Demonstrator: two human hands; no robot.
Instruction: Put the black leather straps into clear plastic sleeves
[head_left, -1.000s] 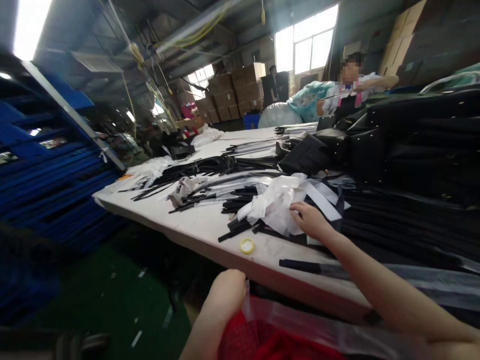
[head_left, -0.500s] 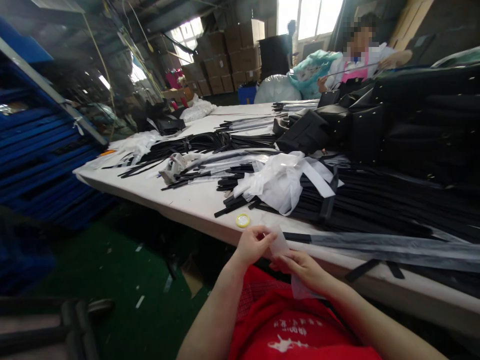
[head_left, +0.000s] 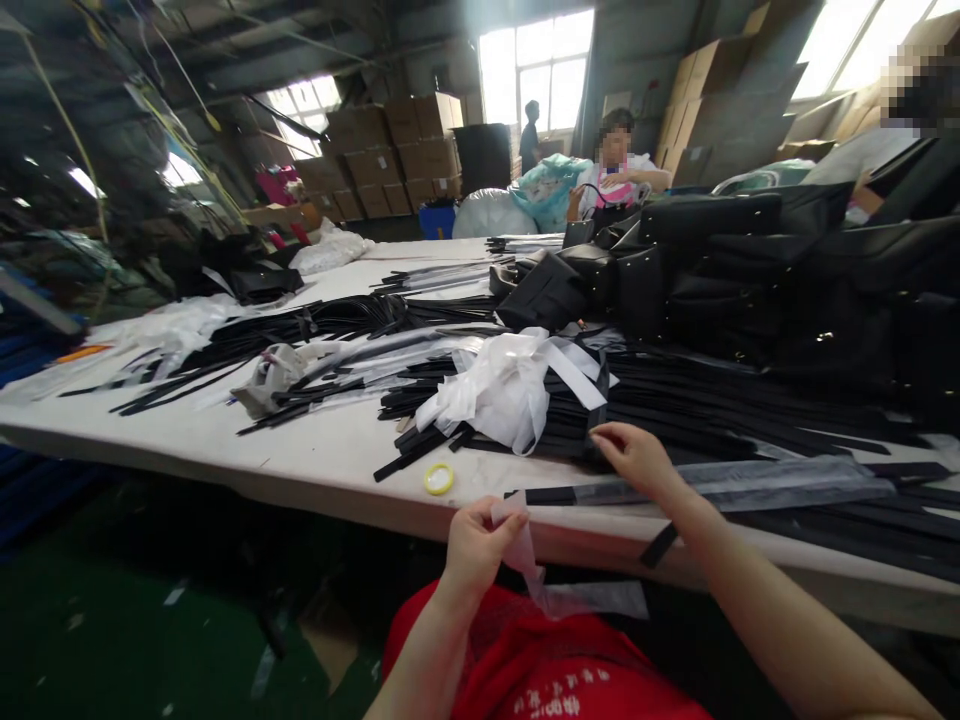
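Note:
My left hand [head_left: 480,545] pinches a translucent white plastic strip [head_left: 523,553] near the table's front edge. The strip's lower end hangs and bends right over the red clothing. Farther right, my right hand [head_left: 637,462] is over the table, its fingers loosely bent and apart. Its fingertips are close to the lower end of a short black strap [head_left: 598,400]; whether they touch it is unclear. Just beyond my left hand lies a black strap in a clear sleeve [head_left: 720,483]. A yellow-rimmed roll of tape [head_left: 439,478] lies to the left.
Crumpled white plastic [head_left: 499,390] rests on many black straps [head_left: 720,395]. Black leather-like bags [head_left: 712,270] are piled at right. A grey tape dispenser [head_left: 262,380] stands at left on the white table [head_left: 315,440]. A co-worker [head_left: 615,180] is across the table.
My right hand has let go of the translucent strip and moved up and right over the straps. My left hand still holds the strip. The view has turned right.

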